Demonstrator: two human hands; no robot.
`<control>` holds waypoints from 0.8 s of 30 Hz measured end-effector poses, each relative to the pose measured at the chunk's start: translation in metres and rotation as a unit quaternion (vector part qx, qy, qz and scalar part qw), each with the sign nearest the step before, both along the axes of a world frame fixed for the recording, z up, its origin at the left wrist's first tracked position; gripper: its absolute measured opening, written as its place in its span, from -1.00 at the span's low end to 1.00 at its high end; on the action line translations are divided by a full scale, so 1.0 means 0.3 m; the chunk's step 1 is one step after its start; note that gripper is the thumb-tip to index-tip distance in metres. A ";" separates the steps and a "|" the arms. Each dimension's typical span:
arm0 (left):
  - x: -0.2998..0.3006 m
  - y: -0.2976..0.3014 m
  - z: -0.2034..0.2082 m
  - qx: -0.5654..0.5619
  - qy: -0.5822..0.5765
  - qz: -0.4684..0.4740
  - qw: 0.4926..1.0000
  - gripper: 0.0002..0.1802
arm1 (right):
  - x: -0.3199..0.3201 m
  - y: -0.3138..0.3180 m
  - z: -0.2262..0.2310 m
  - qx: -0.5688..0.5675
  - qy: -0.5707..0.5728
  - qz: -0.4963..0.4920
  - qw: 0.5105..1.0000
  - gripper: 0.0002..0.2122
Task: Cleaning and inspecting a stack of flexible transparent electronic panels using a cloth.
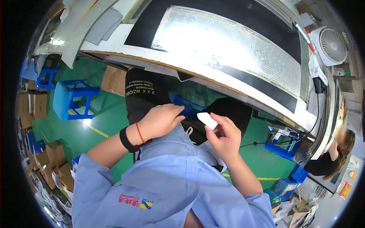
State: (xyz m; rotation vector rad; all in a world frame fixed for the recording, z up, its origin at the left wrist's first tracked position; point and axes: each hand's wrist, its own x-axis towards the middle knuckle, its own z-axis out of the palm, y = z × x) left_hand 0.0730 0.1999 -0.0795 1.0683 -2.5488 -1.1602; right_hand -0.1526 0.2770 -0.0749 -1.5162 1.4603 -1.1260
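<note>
My right hand [225, 137] pinches a small white block [207, 120] between thumb and fingertips. The block is flat-sided with an angled end, held above my lap near the bench's front edge. My left hand [161, 119] hovers over my lap to the left of it, back of the hand up. Its thumb stands apart from the loosely bent fingers, and nothing shows in it. Ahead of both hands, a long translucent panel [178, 28] with a fine dotted pattern lies on the bench, bright with glare, over a black surface [146, 26].
The white bench edge [114, 43] crosses in front of me. At the right are a white fan [332, 45], a red pen [309, 39], cables and a co-worker [327, 161]. Grey cloths [105, 24] lie at the far left. Blue stools [64, 99] and cardboard boxes [56, 154] stand left.
</note>
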 end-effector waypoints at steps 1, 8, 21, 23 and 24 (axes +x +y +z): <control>0.012 -0.009 -0.010 0.081 -0.047 0.052 0.994 -0.46 | -0.002 -0.009 -0.001 -0.004 -0.001 0.001 1.000 -0.62; -0.004 -0.020 -0.017 0.176 -0.032 0.099 0.979 -0.36 | 0.007 -0.006 -0.010 0.039 -0.126 -0.018 0.991 -0.67; -0.030 -0.011 0.050 -0.087 0.213 -0.043 0.972 -0.45 | 0.012 -0.037 0.026 0.333 -0.384 -0.082 0.857 -0.75; -0.014 -0.041 -0.014 0.120 0.033 0.090 0.988 -0.45 | 0.010 -0.040 0.033 0.314 -0.462 -0.061 0.827 -0.72; -0.008 -0.061 -0.008 0.186 -0.019 0.146 0.971 -0.46 | 0.007 -0.049 0.034 0.309 -0.462 -0.062 0.829 -0.72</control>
